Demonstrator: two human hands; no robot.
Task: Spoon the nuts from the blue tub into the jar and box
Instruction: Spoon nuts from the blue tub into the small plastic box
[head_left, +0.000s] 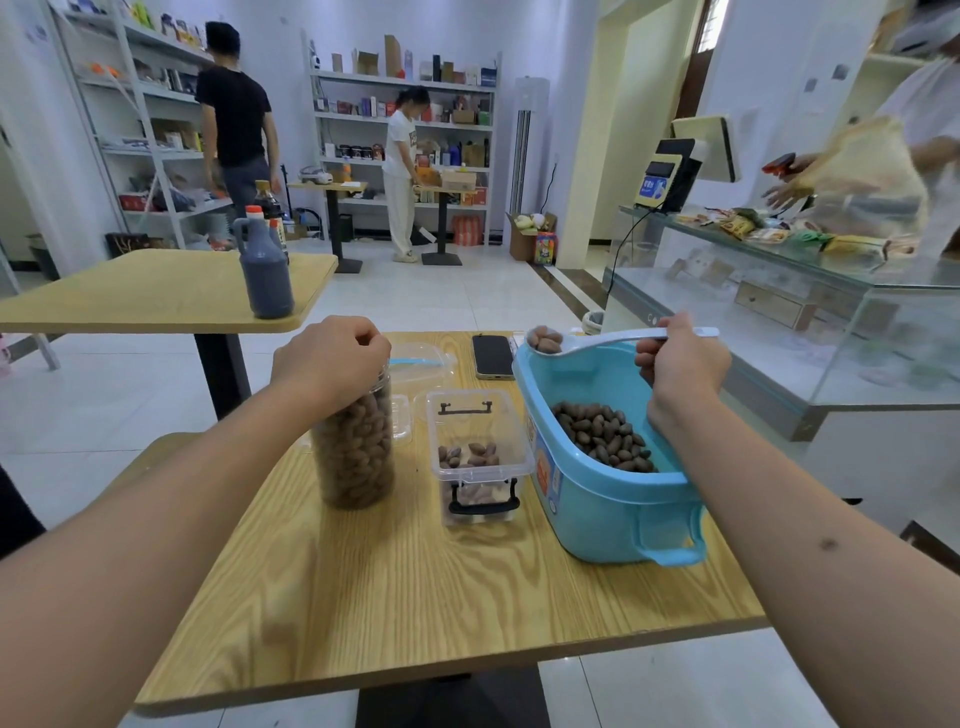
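A wooden table (405, 597) fills the lower middle of the frame, and everything for the job stands on it. The biggest item is the blue tub (602, 499) at centre right, tilted a little toward the viewer, with a heap of brown nuts (605, 436) lying in its bottom. Left of centre stands a tall clear jar (356, 447), upright and packed with nuts nearly to the top. Between the jar and the tub sits a small clear box (475, 457) with black handles, holding only a thin layer of nuts on its floor; it stands just beside the tub. The left hand (332, 364) is curled over the mouth of the jar, fingers bent down around its rim, gripping it. The right hand (680, 364) is above the far part of the tub, fingers closed tight around the handle of a white spoon (597, 340). The spoon lies roughly level, its bowl pointing left over the tub's far rim and carrying a few nuts. Behind the box, near the table's far edge, lies a dark phone (491, 356) face up, and left of it a clear lid (421, 364) with a blue strip.
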